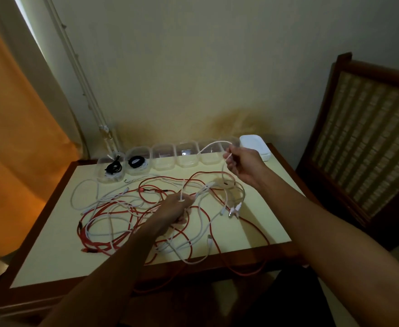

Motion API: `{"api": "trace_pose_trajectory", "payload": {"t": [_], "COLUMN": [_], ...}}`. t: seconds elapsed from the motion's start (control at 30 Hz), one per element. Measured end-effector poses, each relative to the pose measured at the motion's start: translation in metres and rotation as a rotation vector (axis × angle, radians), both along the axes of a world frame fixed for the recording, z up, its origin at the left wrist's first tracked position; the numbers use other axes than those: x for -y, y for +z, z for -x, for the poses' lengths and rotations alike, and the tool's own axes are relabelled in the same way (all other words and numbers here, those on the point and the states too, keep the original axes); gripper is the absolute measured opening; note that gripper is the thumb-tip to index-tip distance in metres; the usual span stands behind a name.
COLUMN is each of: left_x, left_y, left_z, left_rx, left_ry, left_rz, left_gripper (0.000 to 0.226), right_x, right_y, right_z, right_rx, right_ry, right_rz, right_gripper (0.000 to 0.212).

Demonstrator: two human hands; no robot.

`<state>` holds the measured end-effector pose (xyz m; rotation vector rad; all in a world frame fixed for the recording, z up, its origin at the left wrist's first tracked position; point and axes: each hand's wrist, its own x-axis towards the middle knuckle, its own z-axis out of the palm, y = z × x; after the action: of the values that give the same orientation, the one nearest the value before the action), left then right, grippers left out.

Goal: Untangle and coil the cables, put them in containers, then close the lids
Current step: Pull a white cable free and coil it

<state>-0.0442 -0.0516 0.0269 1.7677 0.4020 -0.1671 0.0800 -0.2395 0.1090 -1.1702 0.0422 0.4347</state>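
white cable (214, 145) in both hands (242, 165)

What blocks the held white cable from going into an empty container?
The white cable held by the right hand still runs into the tangle of red and white cables, which the left hand grips. The empty containers are open.

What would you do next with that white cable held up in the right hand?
Probably draw it further out. The right hand grips a white cable lifted above the table, the left hand holds down the tangle of red and white cables, and the cable's far part still runs into the pile.
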Motion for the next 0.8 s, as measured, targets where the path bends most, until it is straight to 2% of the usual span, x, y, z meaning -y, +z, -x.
{"api": "trace_pose_trajectory", "payload": {"t": [0.13,0.3,0.37,0.47,0.6,0.73,0.8], "left_x": [0.030,0.050,0.051,0.043,0.035,0.033,0.028], "left_y": [0.017,0.027,0.030,0.031,0.034,0.035,0.037], "left_z": [-0.010,-0.027,-0.030,-0.030,-0.029,-0.029,-0.029], "left_rx": [0.179,0.263,0.275,0.345,0.372,0.378,0.366], "left_ry": [-0.031,-0.026,0.070,0.152,0.036,0.013,0.107], "left_rz": [0.082,0.155,0.135,0.000,-0.081,-0.061,0.043], "left_gripper": [0.024,0.031,0.029,0.023,0.024,0.021,0.021], "right_x": [-0.005,-0.010,-0.011,-0.013,-0.018,-0.021,-0.016], "right_y": [0.017,0.022,0.020,0.013,0.013,0.011,0.004], "right_z": [0.003,0.018,0.022,0.024,0.024,0.018,0.014], "right_rx": [-0.130,-0.171,-0.170,-0.134,-0.101,-0.056,0.064], "right_ry": [-0.001,0.066,0.109,0.160,0.187,0.174,0.194], "right_rz": [-0.360,-0.480,-0.479,-0.438,-0.420,-0.371,-0.166], "right_gripper": [0.029,0.025,0.022,0.023,0.024,0.025,0.026]}}
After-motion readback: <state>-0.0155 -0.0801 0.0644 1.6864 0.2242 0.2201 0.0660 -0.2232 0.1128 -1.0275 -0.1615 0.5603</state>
